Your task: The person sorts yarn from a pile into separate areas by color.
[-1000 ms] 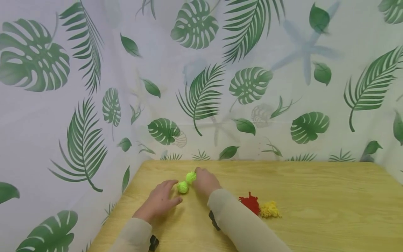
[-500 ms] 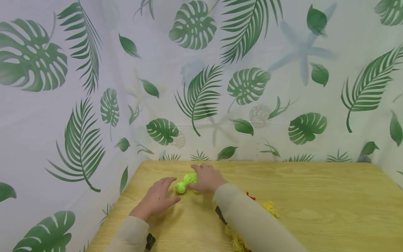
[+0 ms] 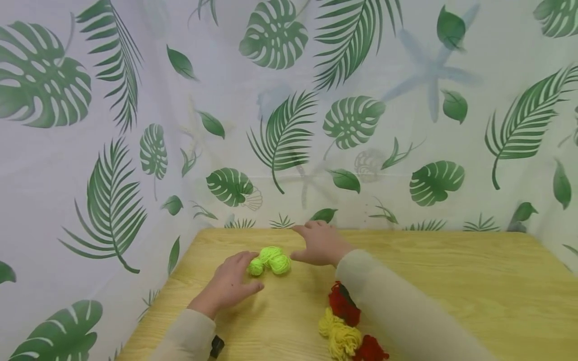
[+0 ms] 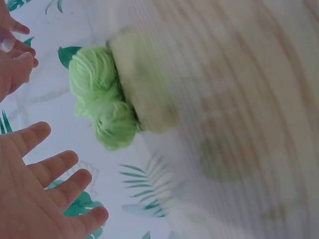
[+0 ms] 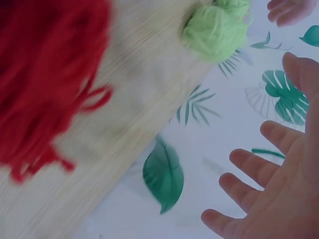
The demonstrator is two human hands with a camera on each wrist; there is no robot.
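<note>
A cluster of bright green yarn balls [image 3: 274,260] sits on the wooden table towards its back left. My left hand [image 3: 230,283] is just left of the cluster, fingers spread and fingertips right at the leftmost ball. To the right of the balls, my right hand [image 3: 322,243] is raised with its fingers extended and nothing in it. The left wrist view shows the green yarn [image 4: 102,94] beyond the spread left fingers [image 4: 55,169]. From the right wrist, relaxed right fingers [image 5: 249,167] show apart from the green yarn [image 5: 217,32].
Red yarn [image 3: 344,305] and yellow yarn [image 3: 340,337] lie bunched near my right forearm, with another red bunch [image 3: 370,349] at the bottom edge. A leaf-patterned cloth [image 3: 289,125] rises behind and left of the wooden table [image 3: 451,291].
My right hand has let go of the green yarn and moved right, away from it. Another green ball now shows in the cluster. The left hand has barely moved. More red and yellow yarn is uncovered.
</note>
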